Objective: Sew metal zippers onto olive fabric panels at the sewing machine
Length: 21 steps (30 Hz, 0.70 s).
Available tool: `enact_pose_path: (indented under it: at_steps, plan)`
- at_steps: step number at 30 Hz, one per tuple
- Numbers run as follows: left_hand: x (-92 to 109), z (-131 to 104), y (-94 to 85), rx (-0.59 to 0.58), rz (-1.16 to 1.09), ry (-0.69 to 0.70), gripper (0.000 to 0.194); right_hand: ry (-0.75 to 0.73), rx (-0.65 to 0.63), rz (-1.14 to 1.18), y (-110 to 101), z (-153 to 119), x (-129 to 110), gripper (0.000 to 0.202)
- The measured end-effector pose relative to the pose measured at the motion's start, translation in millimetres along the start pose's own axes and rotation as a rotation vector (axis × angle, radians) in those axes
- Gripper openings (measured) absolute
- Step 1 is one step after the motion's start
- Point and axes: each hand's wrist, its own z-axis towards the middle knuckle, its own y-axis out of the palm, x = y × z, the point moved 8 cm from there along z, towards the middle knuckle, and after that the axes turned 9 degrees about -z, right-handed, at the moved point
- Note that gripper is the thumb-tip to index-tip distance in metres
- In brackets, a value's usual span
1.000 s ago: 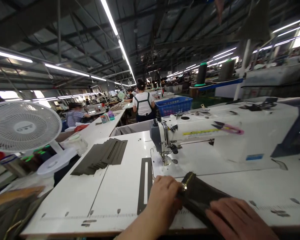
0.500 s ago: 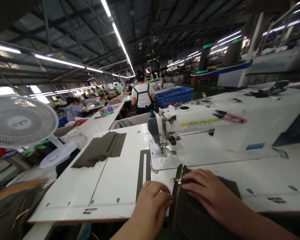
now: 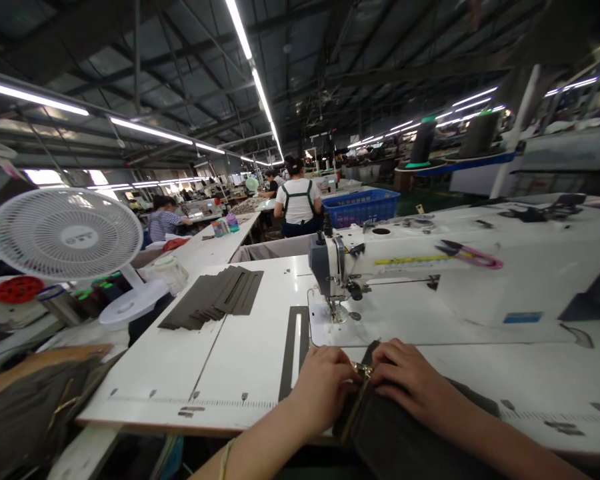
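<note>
Dark olive fabric (image 3: 395,427) with a brass zipper (image 3: 353,417) lies over the front edge of the sewing table, partly hanging off. My left hand (image 3: 325,383) is closed at the zipper's left side, its fingertips by the gold zipper slider (image 3: 363,369). From the right, my right hand (image 3: 410,377) grips the fabric close to the slider, fingers bent. The fingertips of both hands nearly meet and partly hide the slider. Behind them stands a white sewing machine (image 3: 460,280), its needle and presser foot (image 3: 339,312) apart from the fabric.
Left of my hands lies a slotted olive strip (image 3: 294,353). Farther left is a fanned stack of olive pieces (image 3: 213,297). A white fan (image 3: 67,233) stands at the left. Pink-handled snips (image 3: 473,255) rest on the machine. A blue crate (image 3: 363,207) and co-workers (image 3: 299,203) are beyond.
My left hand has moved up to the slider, and the fabric's top end has bunched between my hands. The view has shifted, so the scene sits a little farther right.
</note>
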Motion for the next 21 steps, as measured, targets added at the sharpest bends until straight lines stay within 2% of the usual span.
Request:
enact_pose_path:
  at_steps: [2, 6, 10, 14, 16, 18, 19, 21]
  plan:
    - [6, 2, -5.7, 0.002, -0.039, 0.009, 0.005, -0.032, 0.011, -0.064, -7, 3, -5, 0.012]
    - [26, 6, -17.8, -0.008, 0.02, 0.051, 0.021, -0.085, 0.071, -0.139, -31, 7, -22, 0.016]
    - [52, 11, -35.5, 0.023, 0.083, 0.171, 0.008, -0.076, 0.173, -0.217, -61, -1, -28, 0.015]
    - [73, 26, -63.7, 0.164, 0.064, 0.308, 0.005, 0.005, 0.169, -0.21, -95, -10, -7, 0.008]
    - [84, 33, -79.3, 0.267, 0.09, 0.408, 0.007, 0.008, 0.24, -0.264, -122, -14, -2, 0.009]
    - [99, 33, -91.2, 0.379, 0.166, 0.557, 0.016, -0.013, 0.386, -0.406, -147, -21, -8, 0.011]
    - [105, 30, -93.7, 0.428, 0.213, 0.634, 0.019, -0.038, 0.46, -0.495, -153, -27, -15, 0.013]
    - [107, 22, -88.5, 0.482, 0.303, 0.74, 0.02, -0.111, 0.55, -0.64, -145, -39, -36, 0.02]
